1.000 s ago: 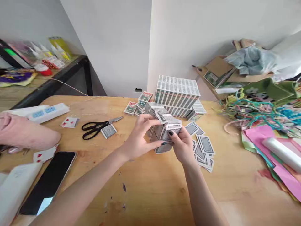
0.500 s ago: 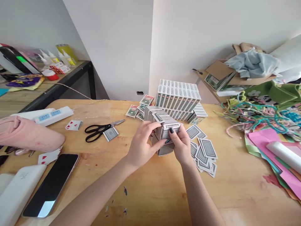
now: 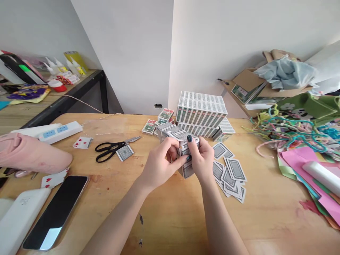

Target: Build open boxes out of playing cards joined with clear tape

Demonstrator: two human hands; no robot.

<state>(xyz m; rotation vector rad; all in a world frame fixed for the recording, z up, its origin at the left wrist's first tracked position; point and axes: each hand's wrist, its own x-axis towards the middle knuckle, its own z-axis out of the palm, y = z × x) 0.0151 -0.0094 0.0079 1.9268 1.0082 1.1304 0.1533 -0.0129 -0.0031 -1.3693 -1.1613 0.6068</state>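
- Left hand [image 3: 159, 164] and right hand [image 3: 202, 159] hold the card block [image 3: 165, 131]
- Boxes [image 3: 200, 109] stand stacked behind
- Scissors [image 3: 121, 144] and loose cards [image 3: 236, 169] lie on the bench [image 3: 172, 216]

Card assembly [image 3: 165, 130]: grey-and-white patterned backs, folded into a blocky, angular form with several faces. Held at a tilt between left hand [image 3: 161, 163] and right hand [image 3: 202, 160], far end pointing up-left. Near end mostly behind fingers, detail there unreadable. Lower faces partly visible.
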